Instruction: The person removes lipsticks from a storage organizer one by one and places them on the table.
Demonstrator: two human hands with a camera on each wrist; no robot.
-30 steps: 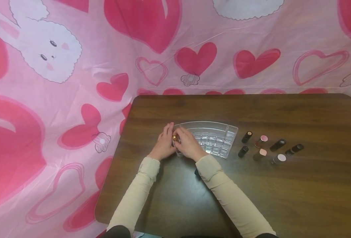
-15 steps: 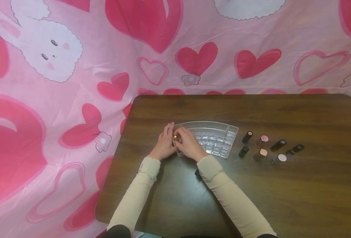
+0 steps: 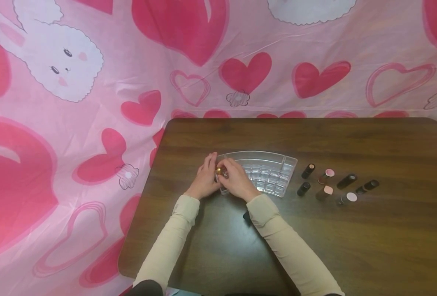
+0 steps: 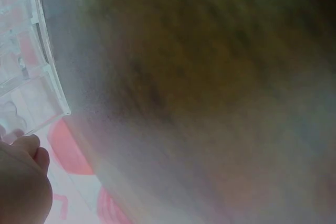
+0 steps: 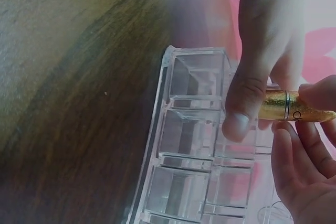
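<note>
Both hands meet at the left end of a clear plastic lipstick organizer (image 3: 253, 155). A gold lipstick tube (image 5: 292, 105) lies between them, with a silver band round its middle. My left hand (image 3: 205, 179) holds one end, its thumb against the tube in the right wrist view. My right hand (image 3: 237, 179) pinches the other end with thumb and fingertips. The tube (image 3: 219, 170) shows only in part in the head view, and some fingers are hidden behind the hands. In the left wrist view, part of a hand (image 4: 23, 182) appears beside the organizer (image 4: 44, 45).
Several lipsticks stand in loose rows right of the organizer, among them a black one (image 3: 303, 188), a pink-topped one (image 3: 326, 176) and a white-topped one (image 3: 347, 198). A black object (image 3: 246, 216) is partly covered by the right cuff. The brown table (image 3: 211, 255) meets a pink curtain behind.
</note>
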